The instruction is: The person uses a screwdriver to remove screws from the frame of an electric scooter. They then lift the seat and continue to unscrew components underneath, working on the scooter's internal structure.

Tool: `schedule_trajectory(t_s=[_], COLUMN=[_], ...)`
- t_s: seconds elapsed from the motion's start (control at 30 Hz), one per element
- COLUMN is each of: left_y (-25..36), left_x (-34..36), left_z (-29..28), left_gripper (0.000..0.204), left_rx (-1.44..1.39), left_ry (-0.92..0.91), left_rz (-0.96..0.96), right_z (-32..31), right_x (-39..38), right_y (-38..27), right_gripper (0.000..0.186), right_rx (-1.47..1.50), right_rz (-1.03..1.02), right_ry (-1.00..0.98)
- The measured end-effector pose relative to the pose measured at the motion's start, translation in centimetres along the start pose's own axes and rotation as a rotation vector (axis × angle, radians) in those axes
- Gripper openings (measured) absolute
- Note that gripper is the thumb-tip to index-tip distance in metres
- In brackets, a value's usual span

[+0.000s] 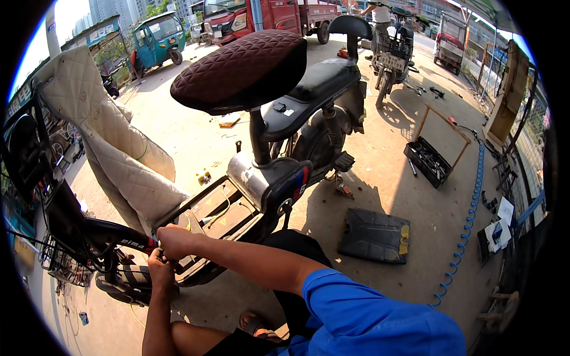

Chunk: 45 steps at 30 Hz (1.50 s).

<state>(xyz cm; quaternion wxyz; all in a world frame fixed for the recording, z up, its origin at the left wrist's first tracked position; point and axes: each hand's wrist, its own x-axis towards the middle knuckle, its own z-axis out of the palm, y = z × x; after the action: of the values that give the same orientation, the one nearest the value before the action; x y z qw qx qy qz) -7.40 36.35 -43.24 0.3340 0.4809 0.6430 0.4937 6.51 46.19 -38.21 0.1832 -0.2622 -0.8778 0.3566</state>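
Observation:
An electric scooter [279, 133] stands on the ground before me, its front end to my left. My left hand [159, 267] and my right hand [176, 242] meet at the lower end of the scooter's front tube [113, 232]. The fingers of both are closed, but what they grip is too small and hidden to make out. Beside them the footboard compartment [222, 210] lies uncovered, showing flat brown blocks and a pale cable. A quilted beige wind guard [119, 142] hangs from the front and reaches down near my right hand.
On the ground to the right lie a black plastic cover [375, 234] and an open toolbox [430, 161]. A blue coiled hose [469, 225] runs along the right. Farther back are another scooter [392, 56], a teal three-wheeler [157, 41] and a red truck [261, 21]. A person [380, 24] stands behind the scooter.

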Motion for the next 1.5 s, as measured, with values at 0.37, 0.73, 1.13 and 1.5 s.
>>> schedule_trajectory(t_s=[0.37, 0.73, 1.13, 1.5], left_y=[0.2, 0.7, 2.8, 1.1], left_x=[0.3, 0.1, -1.3, -0.9], left_z=[0.3, 0.5, 1.0, -0.5], left_gripper=[0.028, 0.024, 0.017, 0.016], left_rx=[-0.11, -0.17, -0.13, -0.227], left_ry=[0.02, 0.021, 0.062, -0.008], left_rz=[0.021, -0.036, -0.128, -0.197], right_z=[0.1, -0.4, -1.3, 0.8], right_x=[0.0, -1.1, -2.6, -1.4], right_y=[2.1, 2.6, 1.1, 2.3], right_gripper=[0.028, 0.027, 0.024, 0.023], right_rx=[-0.005, -0.137, -0.176, -0.21], right_rz=[-0.041, 0.034, -0.041, -0.036], right_ry=[0.1, -0.125, -0.122, -0.155])
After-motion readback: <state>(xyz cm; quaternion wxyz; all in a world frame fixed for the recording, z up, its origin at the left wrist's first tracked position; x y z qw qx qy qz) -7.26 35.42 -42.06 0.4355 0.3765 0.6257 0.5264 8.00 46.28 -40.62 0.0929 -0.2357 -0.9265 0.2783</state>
